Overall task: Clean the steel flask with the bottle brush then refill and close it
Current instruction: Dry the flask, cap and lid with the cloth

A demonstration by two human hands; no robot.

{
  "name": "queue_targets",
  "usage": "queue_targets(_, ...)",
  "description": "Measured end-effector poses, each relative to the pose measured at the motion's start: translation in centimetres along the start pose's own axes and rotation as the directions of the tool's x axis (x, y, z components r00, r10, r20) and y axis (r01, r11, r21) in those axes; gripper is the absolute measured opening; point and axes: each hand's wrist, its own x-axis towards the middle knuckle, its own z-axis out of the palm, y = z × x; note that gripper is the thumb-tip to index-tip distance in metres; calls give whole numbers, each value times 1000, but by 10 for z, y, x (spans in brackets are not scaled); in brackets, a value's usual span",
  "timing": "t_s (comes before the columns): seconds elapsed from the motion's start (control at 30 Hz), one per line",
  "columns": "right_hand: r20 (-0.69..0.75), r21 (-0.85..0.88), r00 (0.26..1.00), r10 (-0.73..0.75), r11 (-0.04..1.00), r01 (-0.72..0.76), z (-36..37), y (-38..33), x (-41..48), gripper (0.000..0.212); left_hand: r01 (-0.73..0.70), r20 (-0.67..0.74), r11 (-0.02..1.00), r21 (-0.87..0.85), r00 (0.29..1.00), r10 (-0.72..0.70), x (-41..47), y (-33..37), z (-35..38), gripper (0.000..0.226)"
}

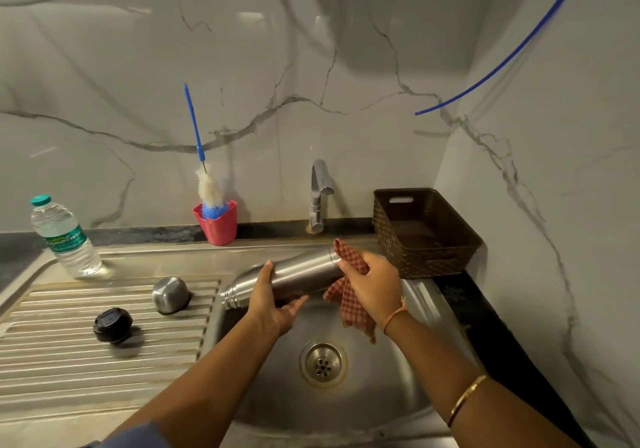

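A steel sink unit sits in a dark counter (20,247), with a ribbed drainboard (86,371) on the left and a basin (277,395) on the right. On the drainboard, a black stopper (113,324) lies nearest, a steel cup (170,294) stands upside down beyond it, and a water bottle (65,240) stands at the far left. Along the far edge are a pink cup (218,228) and a tap (318,198). A brown basket (426,260) sits far right, apparently on the counter.

Steel flask (301,274) uncapped, held sideways over sink (277,399), mouth pointing left. Bottle brush (209,189), blue handle, upright in pink cup (220,229). Black stopper (113,324) & steel cap (171,294) on drainboard (69,361).
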Motion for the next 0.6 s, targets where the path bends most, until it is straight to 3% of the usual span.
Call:
queue_targets(0.1, 42, 145, 988, 147, 978, -151, 0, 3, 0, 16, -37, 3, 999, 35, 999, 37, 0, 4, -2, 71)
queue_targets(0.2, 81, 532, 901, 427, 746, -401, 4, 8, -4, 17, -22, 32, 999, 37, 999, 21, -1, 3, -2, 71)
queue_targets(0.27, 97, 583, 868, 487, 679, -446, 8, 13, -8, 19, 10, 44, 1000, -1, 999, -10, -2, 2, -1, 71)
queue_targets(0.33, 121, 479, 906, 407, 775, -412, 11, 19, -11, 32, 53, 62, 998, -40, 997, -50, -3, 2, 0, 71)
queue_targets(0.43, 296, 335, 949, 113, 918, -214, 7, 15, -13, 63, 96, 85, 995, -12, 992, -95, -3, 0, 0, 70)
queue_targets(0.5, 393, 325, 920, -5, 936, -134, 5, 10, -12, 74, 120, 91, 991, 52, 988, -124, -1, -1, -1, 69)
queue_targets(0.6, 418, 377, 907, -49, 918, -124, 6, 5, -9, 78, 162, 101, 971, 178, 978, -182, 3, 0, -2, 72)
